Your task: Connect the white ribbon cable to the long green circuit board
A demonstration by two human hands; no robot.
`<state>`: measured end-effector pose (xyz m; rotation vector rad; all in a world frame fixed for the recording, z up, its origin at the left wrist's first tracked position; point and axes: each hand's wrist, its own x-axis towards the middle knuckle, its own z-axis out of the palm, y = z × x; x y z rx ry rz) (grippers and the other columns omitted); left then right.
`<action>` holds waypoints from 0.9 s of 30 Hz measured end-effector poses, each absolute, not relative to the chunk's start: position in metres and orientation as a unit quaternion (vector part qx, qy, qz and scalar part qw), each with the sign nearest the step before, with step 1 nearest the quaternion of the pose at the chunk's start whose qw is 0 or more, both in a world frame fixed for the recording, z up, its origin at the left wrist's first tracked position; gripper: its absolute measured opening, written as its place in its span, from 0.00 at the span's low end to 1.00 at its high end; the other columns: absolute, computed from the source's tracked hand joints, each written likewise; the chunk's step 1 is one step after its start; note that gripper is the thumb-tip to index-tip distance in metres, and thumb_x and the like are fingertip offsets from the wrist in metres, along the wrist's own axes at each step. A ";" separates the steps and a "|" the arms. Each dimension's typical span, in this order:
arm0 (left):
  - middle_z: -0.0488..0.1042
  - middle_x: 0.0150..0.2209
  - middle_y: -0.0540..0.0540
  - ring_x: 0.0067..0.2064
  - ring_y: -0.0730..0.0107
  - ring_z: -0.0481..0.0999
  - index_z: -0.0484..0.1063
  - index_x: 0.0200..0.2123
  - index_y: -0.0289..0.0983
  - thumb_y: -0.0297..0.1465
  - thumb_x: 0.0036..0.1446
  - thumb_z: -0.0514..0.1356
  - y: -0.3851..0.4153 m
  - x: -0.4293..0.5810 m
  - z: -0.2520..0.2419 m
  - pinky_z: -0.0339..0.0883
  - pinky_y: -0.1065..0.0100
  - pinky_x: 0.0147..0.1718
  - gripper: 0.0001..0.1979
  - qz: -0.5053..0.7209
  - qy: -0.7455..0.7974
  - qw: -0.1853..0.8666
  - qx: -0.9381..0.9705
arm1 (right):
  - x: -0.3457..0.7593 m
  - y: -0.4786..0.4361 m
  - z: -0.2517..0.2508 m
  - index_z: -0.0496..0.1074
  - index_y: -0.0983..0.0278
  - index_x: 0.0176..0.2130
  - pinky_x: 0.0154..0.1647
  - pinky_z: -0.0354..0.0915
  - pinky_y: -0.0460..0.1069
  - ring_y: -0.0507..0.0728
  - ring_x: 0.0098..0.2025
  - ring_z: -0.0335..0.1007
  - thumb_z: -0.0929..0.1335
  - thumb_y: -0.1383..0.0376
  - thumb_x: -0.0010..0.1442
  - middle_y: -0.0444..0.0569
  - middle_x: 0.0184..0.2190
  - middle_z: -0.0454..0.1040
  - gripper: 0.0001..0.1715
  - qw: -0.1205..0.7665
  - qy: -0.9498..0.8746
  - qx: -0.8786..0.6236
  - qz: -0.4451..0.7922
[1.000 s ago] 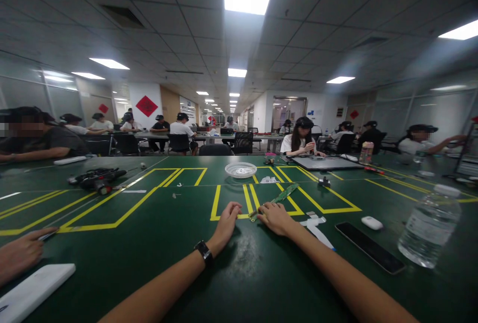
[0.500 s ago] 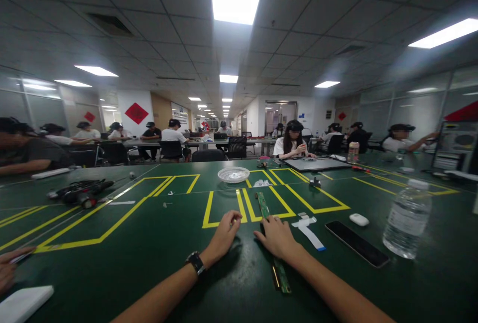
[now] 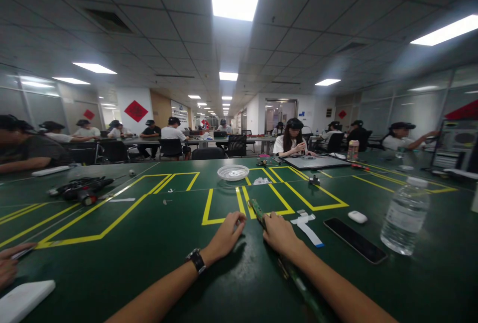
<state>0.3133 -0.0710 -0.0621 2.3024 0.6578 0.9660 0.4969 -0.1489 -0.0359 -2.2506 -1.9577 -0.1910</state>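
Note:
A long narrow green circuit board (image 3: 257,208) lies on the green table (image 3: 149,243), running from the yellow tape lines toward me under my right forearm. My right hand (image 3: 279,233) rests on top of it with fingers curled and pressed down on the board. Just to its left, my left hand (image 3: 226,237), with a black watch on the wrist, lies on the table with its fingers bent and tips on the surface beside the board; I see nothing in it.
A white mesh dish (image 3: 233,171), white ribbon strips (image 3: 306,226), a black phone (image 3: 354,247), a white earbud case (image 3: 357,216) and a water bottle (image 3: 404,216) lie ahead and right. A black power screwdriver (image 3: 80,187) lies left. Another person's hand (image 3: 11,263) and a white block (image 3: 24,298) are at the left edge. People sit at other tables.
The circuit board has swung from pointing far right to pointing toward me and slid nearer under my right hand. Both hands have drawn back slightly; my view has shifted.

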 end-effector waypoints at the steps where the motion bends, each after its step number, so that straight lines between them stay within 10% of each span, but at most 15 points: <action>1: 0.70 0.40 0.44 0.42 0.65 0.67 0.68 0.43 0.38 0.35 0.62 0.49 -0.073 0.313 -0.062 0.60 0.65 0.45 0.12 0.350 0.239 0.274 0.863 | 0.498 -0.149 -0.035 0.69 0.65 0.48 0.40 0.63 0.52 0.63 0.46 0.68 0.63 0.67 0.55 0.59 0.45 0.69 0.20 0.072 -0.656 -0.749 -0.062; 20: 0.69 0.26 0.52 0.26 0.74 0.67 0.68 0.33 0.35 0.49 0.51 0.58 -0.062 0.326 -0.072 0.59 0.72 0.27 0.21 0.422 0.302 0.578 0.630 | 0.462 -0.172 -0.010 0.70 0.62 0.48 0.50 0.58 0.49 0.57 0.47 0.64 0.62 0.62 0.61 0.51 0.44 0.71 0.16 0.202 -0.790 -0.572 -0.088; 27: 0.69 0.25 0.52 0.23 0.76 0.66 0.68 0.32 0.35 0.47 0.48 0.60 -0.053 0.321 -0.076 0.57 0.74 0.23 0.20 0.458 0.319 0.610 0.562 | 0.567 -0.146 -0.010 0.71 0.70 0.47 0.49 0.60 0.55 0.63 0.50 0.63 0.58 0.58 0.64 0.60 0.46 0.70 0.23 0.160 -0.596 -0.771 -0.158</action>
